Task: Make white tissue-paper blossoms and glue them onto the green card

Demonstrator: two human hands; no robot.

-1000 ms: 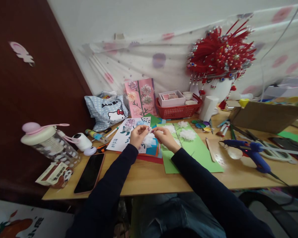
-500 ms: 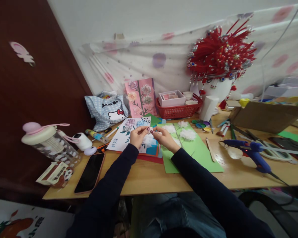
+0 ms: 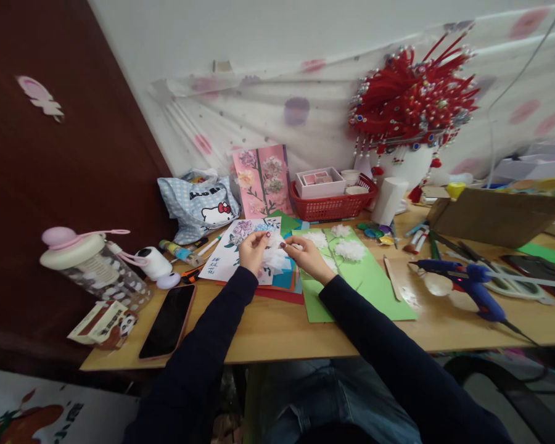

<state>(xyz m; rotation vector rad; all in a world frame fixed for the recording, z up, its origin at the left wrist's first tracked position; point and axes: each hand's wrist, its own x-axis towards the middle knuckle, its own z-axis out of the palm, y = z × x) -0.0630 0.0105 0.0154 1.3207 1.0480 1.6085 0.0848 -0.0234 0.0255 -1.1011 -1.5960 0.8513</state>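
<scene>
My left hand (image 3: pixel 253 251) and my right hand (image 3: pixel 311 259) are raised over the papers, thumb and forefinger of each pinched together. Between their fingertips stretches a thin white piece of tissue-like material (image 3: pixel 276 239), gripped at its two sides. Under it, more white fluffy material (image 3: pixel 272 262) lies on a white sheet with printed flowers (image 3: pixel 222 262). To the right is a green paper sheet (image 3: pixel 374 296), bearing several white fluffy flowers (image 3: pixel 350 250) with drawn stems.
A blue glue gun (image 3: pixel 476 287) with a lit red light and cord lies at right, beside a wooden stick (image 3: pixel 391 277). A red basket (image 3: pixel 324 208) stands behind. On the left are a phone (image 3: pixel 168 324), a bottle (image 3: pixel 102 271) and a small carton (image 3: pixel 104 325).
My hands have moved slightly apart, the left one shifting left. The white piece now shows spread between the fingertips, where before it was bunched and mostly covered.
</scene>
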